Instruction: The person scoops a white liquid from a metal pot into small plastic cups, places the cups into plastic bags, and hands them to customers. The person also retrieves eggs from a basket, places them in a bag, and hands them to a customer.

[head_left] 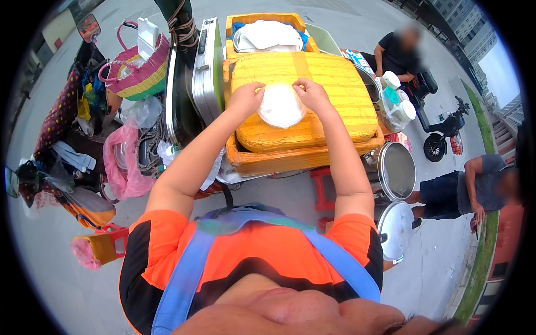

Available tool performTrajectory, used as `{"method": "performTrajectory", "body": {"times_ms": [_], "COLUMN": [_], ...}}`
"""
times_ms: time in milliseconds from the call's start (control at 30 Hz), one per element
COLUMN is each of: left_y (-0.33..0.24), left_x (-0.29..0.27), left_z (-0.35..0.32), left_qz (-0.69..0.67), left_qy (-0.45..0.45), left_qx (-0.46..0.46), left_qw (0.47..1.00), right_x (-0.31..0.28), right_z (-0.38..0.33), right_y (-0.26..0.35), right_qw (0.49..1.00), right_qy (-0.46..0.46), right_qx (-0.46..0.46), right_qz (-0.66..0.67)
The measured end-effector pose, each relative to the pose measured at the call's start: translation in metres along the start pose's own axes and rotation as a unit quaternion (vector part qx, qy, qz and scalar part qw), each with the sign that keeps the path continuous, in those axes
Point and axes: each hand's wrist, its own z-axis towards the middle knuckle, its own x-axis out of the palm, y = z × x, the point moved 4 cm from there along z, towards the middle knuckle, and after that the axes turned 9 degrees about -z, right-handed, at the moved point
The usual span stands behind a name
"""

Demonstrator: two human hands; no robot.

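Observation:
Both my hands are at a round, whitish takeaway bowl (282,107) that appears to have a clear lid. My left hand (248,98) pinches its far left rim, and my right hand (312,94) grips the far right rim with thumb and fingers together. Beneath the bowl lies the big yellow, tape-wrapped lid (340,106) of a foam box (290,162). Whether the bowl rests on that lid or is held just above it, I cannot tell.
Behind the box is a yellow crate (268,18) with white sheets (273,36). A silver case (207,72) and striped basket (137,67) stand left. At right are jars (403,111), a metal pot (396,170), a pot lid (395,230) and two people.

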Motion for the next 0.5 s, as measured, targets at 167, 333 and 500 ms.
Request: {"method": "performTrajectory", "body": {"times_ms": [167,333,500], "left_y": [0.029,0.014,0.015], "left_x": [0.009,0.024,0.026], "left_z": [-0.006,-0.028,-0.065], "left_qz": [-0.183,-0.355,-0.465], "left_qy": [0.005,-0.054,-0.072], "left_qx": [-0.067,-0.130,-0.282], "left_qw": [0.981,0.924,0.836], "right_x": [0.006,0.029,0.015], "right_z": [-0.001,-0.003,-0.043], "right_y": [0.000,-0.028,-0.024], "right_qw": [0.997,0.965,0.930], "right_qy": [0.031,0.008,0.084], "right_qx": [-0.024,0.029,0.125], "right_qz": [0.063,0.261,0.335]}}
